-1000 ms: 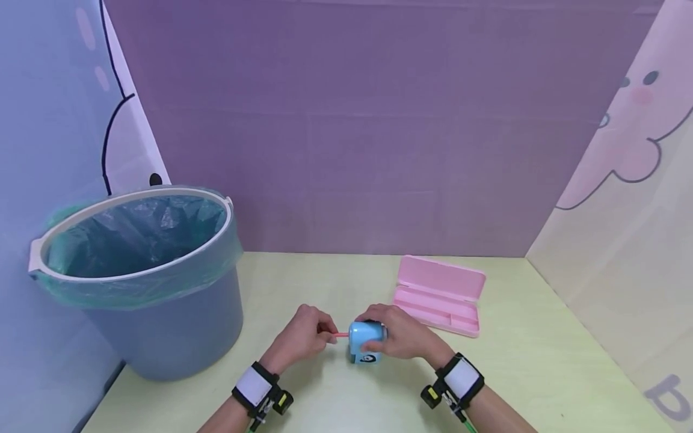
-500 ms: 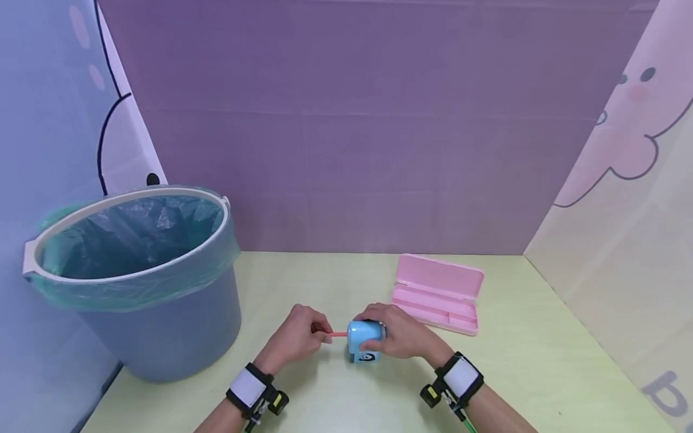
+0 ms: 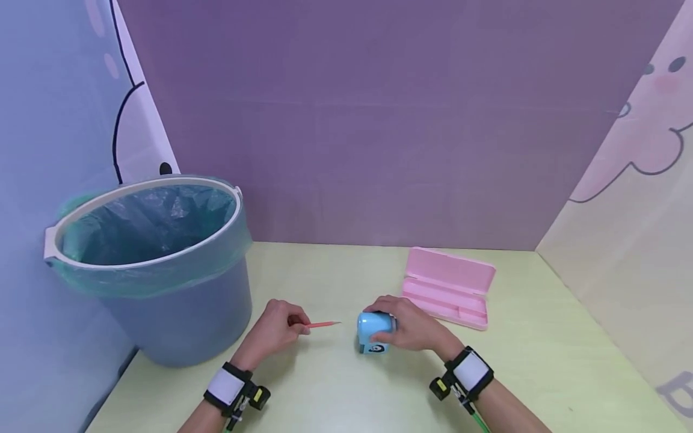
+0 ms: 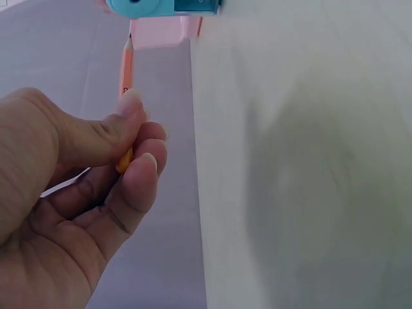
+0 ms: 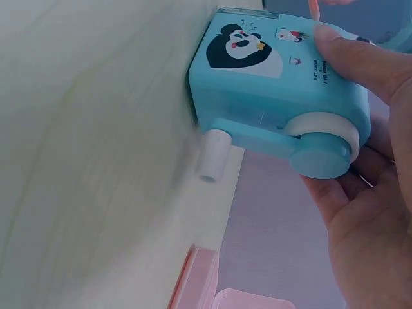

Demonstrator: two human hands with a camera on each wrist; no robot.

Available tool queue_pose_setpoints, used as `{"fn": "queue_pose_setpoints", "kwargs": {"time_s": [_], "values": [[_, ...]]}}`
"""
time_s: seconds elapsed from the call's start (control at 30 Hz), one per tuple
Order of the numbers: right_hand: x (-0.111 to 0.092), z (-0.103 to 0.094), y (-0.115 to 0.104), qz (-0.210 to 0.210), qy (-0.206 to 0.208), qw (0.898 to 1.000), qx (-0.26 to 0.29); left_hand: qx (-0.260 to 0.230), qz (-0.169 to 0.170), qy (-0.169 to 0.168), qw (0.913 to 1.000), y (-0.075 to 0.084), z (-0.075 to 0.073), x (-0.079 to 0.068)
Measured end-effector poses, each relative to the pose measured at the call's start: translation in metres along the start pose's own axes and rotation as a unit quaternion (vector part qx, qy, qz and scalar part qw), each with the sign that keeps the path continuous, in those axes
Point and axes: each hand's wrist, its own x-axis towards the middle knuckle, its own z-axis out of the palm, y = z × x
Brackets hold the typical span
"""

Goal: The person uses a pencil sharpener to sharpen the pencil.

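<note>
Between thumb and fingers, my left hand (image 3: 278, 329) pinches an orange pencil (image 3: 323, 325). Its sharpened grey tip points right, a short gap away from a blue pencil sharpener (image 3: 372, 328). The left wrist view shows the pencil's bare wood cone and dark point (image 4: 128, 42) clearly. My right hand (image 3: 408, 325) grips the sharpener from its right side, thumb in front and fingers over the top. In the right wrist view the sharpener (image 5: 257, 96) bears a panda picture and a crank with a white handle (image 5: 214, 156). It stands on the table.
An open pink pencil case (image 3: 446, 288) lies behind the right hand. To the left stands a large grey-blue bin (image 3: 178, 328) with a green plastic liner. A purple wall (image 3: 346, 132) closes off the back of the pale table (image 3: 325, 391).
The left hand has drawn the pencil leftward out of the sharpener, so its tip now shows. The right hand still holds the sharpener in place. The head view has shifted slightly.
</note>
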Motion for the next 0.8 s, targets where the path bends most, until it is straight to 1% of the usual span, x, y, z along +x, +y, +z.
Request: {"fn": "queue_pose_setpoints", "kwargs": {"time_s": [0.1,0.17,0.27,0.37,0.4,0.47,0.5,0.57,0.63,0.7,0.77,0.8], "values": [[-0.003,0.000,0.002,0.012,-0.004,1.000,0.020,-0.014,0.001,0.014,0.9998,0.000,0.001,-0.001],[-0.006,0.002,0.004,0.019,-0.006,0.999,0.041,-0.033,0.001,0.026,0.9991,0.001,0.002,-0.001],[-0.011,0.003,0.005,0.027,0.002,0.996,0.080,-0.086,-0.009,0.053,0.9949,0.006,0.005,0.002],[-0.011,0.001,0.001,0.039,0.050,0.990,0.129,-0.150,-0.013,0.080,0.9853,0.019,0.009,0.008],[-0.010,-0.002,-0.001,0.041,0.073,0.986,0.147,-0.170,-0.009,0.088,0.9814,0.025,0.010,0.010],[-0.004,-0.009,-0.009,0.051,0.122,0.973,0.187,-0.206,-0.002,0.104,0.9731,0.039,0.010,0.015],[0.000,-0.013,-0.014,0.055,0.145,0.966,0.205,-0.226,0.002,0.110,0.9680,0.047,0.011,0.018],[0.009,-0.023,-0.026,0.060,0.179,0.951,0.243,-0.271,0.014,0.118,0.9553,0.064,0.011,0.025],[0.017,-0.032,-0.035,0.061,0.202,0.938,0.275,-0.321,0.025,0.122,0.9387,0.080,0.013,0.032],[0.023,-0.040,-0.043,0.061,0.222,0.926,0.298,-0.372,0.036,0.114,0.9204,0.095,0.016,0.038],[0.026,-0.045,-0.048,0.064,0.239,0.916,0.317,-0.413,0.044,0.100,0.9039,0.107,0.021,0.043],[0.027,-0.047,-0.050,0.068,0.247,0.910,0.325,-0.432,0.040,0.093,0.8964,0.112,0.023,0.044]]}}
